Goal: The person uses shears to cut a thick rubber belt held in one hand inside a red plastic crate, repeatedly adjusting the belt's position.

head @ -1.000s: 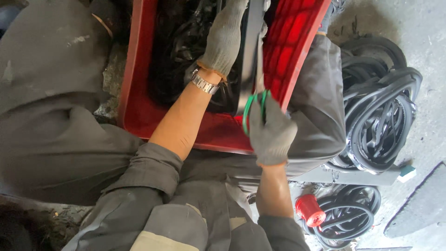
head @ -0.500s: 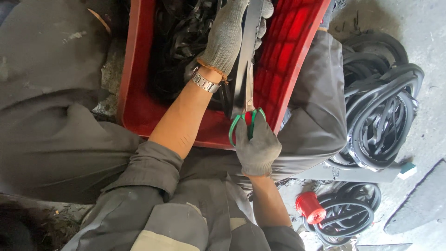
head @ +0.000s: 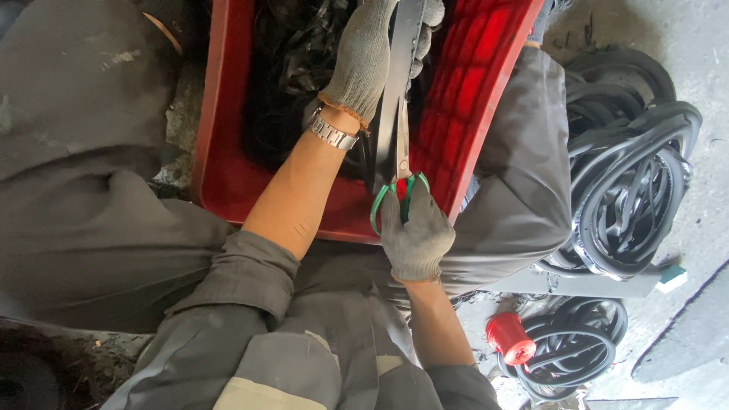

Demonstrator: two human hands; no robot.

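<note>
Head view, looking down over the lap. Left hand (head: pixel 364 61), in a grey knit glove, is closed around the upper part of a long dark rubber strip (head: pixel 389 114), holding it over the red plastic crate (head: pixel 228 152). A metal wristwatch (head: pixel 332 133) sits at that wrist.

Right hand (head: pixel 414 231), also gloved, is closed through the green handles of the scissors (head: pixel 401 171); blades point up along the strip, and look nearly together, with the strip running just beside or between them; I cannot tell which.

Change against the earlier frames: the right hand and the scissors have moved up and leftward, from the crate's near edge to a position over the crate floor, closer to the left hand. The left hand holds about the same place at the top of the strip.

The crate rests between grey-trousered legs and holds a tangle of black rubber scraps (head: pixel 292 68). On the concrete floor (head: pixel 699 68) to the right lies a pile of black rubber loops (head: pixel 630 190); a second, smaller bundle (head: pixel 577 349) lies nearer, with a red spool (head: pixel 510 338) touching it.
</note>
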